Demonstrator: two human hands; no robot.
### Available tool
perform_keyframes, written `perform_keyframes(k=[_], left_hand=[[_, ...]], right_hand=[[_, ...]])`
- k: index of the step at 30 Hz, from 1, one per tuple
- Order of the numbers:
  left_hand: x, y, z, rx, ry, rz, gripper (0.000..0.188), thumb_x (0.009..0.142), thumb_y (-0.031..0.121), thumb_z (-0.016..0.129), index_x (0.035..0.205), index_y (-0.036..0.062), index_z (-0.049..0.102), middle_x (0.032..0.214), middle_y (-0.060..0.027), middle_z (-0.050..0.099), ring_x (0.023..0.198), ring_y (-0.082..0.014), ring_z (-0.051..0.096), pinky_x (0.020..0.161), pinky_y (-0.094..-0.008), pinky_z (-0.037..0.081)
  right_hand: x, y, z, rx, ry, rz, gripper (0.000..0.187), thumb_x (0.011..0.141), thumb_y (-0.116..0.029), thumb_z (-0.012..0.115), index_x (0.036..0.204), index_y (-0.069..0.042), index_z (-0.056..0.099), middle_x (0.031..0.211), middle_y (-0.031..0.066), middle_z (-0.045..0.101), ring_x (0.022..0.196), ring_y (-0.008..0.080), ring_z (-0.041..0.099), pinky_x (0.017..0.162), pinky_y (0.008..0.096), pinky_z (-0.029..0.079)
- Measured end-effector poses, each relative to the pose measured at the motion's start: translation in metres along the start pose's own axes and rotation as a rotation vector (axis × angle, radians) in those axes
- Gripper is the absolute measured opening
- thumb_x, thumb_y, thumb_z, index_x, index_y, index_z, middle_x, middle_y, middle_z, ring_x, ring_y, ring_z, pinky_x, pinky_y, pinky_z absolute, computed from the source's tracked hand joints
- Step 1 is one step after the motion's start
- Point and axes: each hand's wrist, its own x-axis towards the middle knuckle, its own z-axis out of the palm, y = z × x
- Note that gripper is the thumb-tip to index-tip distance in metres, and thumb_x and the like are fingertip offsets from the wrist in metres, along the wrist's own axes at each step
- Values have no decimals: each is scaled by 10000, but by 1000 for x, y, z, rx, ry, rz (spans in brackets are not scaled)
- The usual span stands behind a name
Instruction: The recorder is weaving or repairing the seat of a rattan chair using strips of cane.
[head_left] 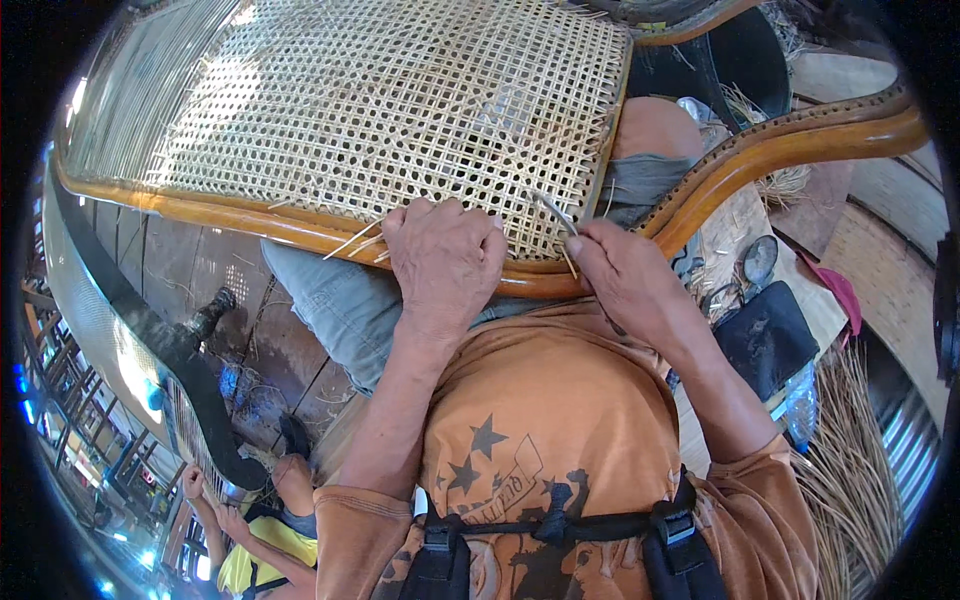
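Note:
Across my lap lies a woven cane panel (400, 110) in a curved, varnished wooden frame (230, 218). My left hand (442, 258) rests on the panel's near edge, its fingers curled closed; what they grip, if anything, is hidden beneath them. A few loose cane strands (352, 242) stick out over the frame beside it. My right hand (622, 268) is closed around a thin metal tool (548, 210), like an awl, whose tip lies against the weave near the panel's corner. A short strand end (570, 262) pokes out near the right fingers.
A curved wooden rail with a row of holes (790, 150) reaches to the right. Beyond it are a round dark-rimmed object (760, 258), a black flat piece (768, 338), a plastic bottle (800, 405) and a bundle of cane (850, 450). Another person (265, 545) works at lower left.

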Motion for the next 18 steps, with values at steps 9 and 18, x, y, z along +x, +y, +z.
perform_keyframes(k=[9, 18], left_hand=[[-48, 24, -77, -392, -304, -515, 226, 864, 273, 563, 823, 56, 611, 751, -62, 588, 736, -214, 561, 693, -341, 427], [-69, -1, -59, -1665, 103, -891, 404, 952, 377, 339, 1009, 15, 508, 756, -49, 515, 580, -174, 558, 571, -310, 489]], right_hand=[[-36, -37, -4, -83, -38, -33, 381, 842, -253, 571, 1153, -58, 468, 919, 187, 613, 874, 341, 611, 747, 402, 483], [33, -49, 17, -213, 147, -653, 195, 820, -168, 553, 959, -37, 589, 894, 157, 603, 888, 320, 577, 779, 405, 468]])
